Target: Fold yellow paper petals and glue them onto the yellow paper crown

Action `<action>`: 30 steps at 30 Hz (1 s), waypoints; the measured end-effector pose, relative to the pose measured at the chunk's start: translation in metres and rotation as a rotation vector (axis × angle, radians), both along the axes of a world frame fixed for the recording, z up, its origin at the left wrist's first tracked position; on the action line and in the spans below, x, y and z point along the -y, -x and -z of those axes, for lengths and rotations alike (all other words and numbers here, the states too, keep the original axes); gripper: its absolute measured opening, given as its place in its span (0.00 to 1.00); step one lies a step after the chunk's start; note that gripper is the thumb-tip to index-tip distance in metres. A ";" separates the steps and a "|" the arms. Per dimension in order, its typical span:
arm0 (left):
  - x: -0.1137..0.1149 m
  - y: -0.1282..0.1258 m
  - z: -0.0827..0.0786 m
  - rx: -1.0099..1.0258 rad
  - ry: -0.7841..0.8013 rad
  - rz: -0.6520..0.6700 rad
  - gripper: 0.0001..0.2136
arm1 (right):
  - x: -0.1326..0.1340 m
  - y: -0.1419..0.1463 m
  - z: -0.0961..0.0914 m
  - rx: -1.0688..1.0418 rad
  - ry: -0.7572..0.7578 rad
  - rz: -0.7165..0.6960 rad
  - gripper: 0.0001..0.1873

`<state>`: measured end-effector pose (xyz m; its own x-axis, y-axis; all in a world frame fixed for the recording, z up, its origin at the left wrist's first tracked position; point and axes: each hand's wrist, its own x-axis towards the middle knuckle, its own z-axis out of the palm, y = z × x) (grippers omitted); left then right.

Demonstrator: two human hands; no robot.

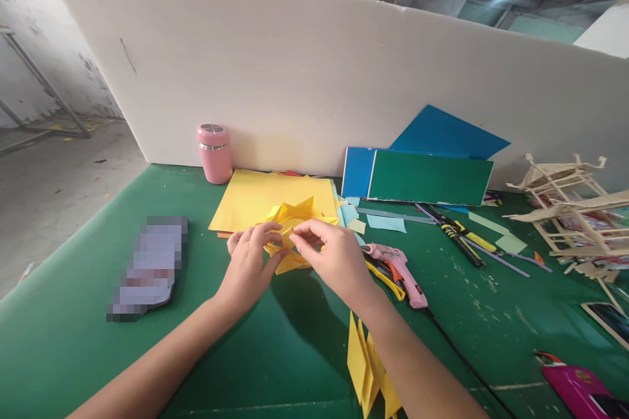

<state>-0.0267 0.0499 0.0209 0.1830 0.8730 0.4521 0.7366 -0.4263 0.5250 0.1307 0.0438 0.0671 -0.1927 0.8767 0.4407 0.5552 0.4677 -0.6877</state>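
Note:
Both hands meet over a yellow folded-paper piece (297, 211) with pointed edges, held above the green table. My left hand (253, 262) grips its left side between thumb and fingers. On the other side, my right hand (334, 258) pinches a small pointed bit of the yellow paper near the middle. The fingers hide part of the folds. Beneath my right forearm lie several folded yellow paper pieces (361, 363). Just behind the hands rests a stack of yellow paper sheets (260, 193).
A pink glue gun (400, 272) with a black cord lies right of my hands, beside yellow-handled pliers (386, 280). Utility knives (459, 239), paper scraps (386, 222) and a stick model (584, 209) are farther right. A pink flask (215, 154) and a phone (152, 268) stand and lie left.

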 end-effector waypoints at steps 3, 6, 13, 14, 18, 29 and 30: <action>0.000 0.000 0.000 0.017 0.007 0.000 0.12 | 0.000 0.000 -0.001 0.006 0.003 0.006 0.05; 0.000 0.000 0.000 0.032 0.018 -0.006 0.12 | 0.001 0.000 -0.002 0.006 0.009 0.013 0.05; 0.000 0.000 -0.001 0.044 0.036 -0.002 0.09 | 0.000 0.000 -0.002 -0.048 0.049 -0.009 0.05; 0.000 0.000 -0.001 0.051 0.041 -0.007 0.09 | -0.001 -0.001 -0.002 -0.051 0.065 -0.016 0.05; 0.000 -0.001 -0.004 0.080 0.049 -0.034 0.09 | -0.003 -0.002 -0.001 0.069 0.087 -0.004 0.16; 0.001 -0.001 -0.006 0.071 0.052 -0.004 0.09 | -0.005 0.002 0.007 0.166 0.067 0.018 0.13; 0.001 -0.001 -0.007 0.064 0.053 -0.003 0.09 | -0.005 0.002 0.006 0.163 0.077 0.019 0.13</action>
<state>-0.0256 0.0489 0.0275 0.1522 0.8965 0.4160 0.7023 -0.3943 0.5927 0.1286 0.0483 0.0607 -0.2391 0.9109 0.3363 0.6702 0.4054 -0.6216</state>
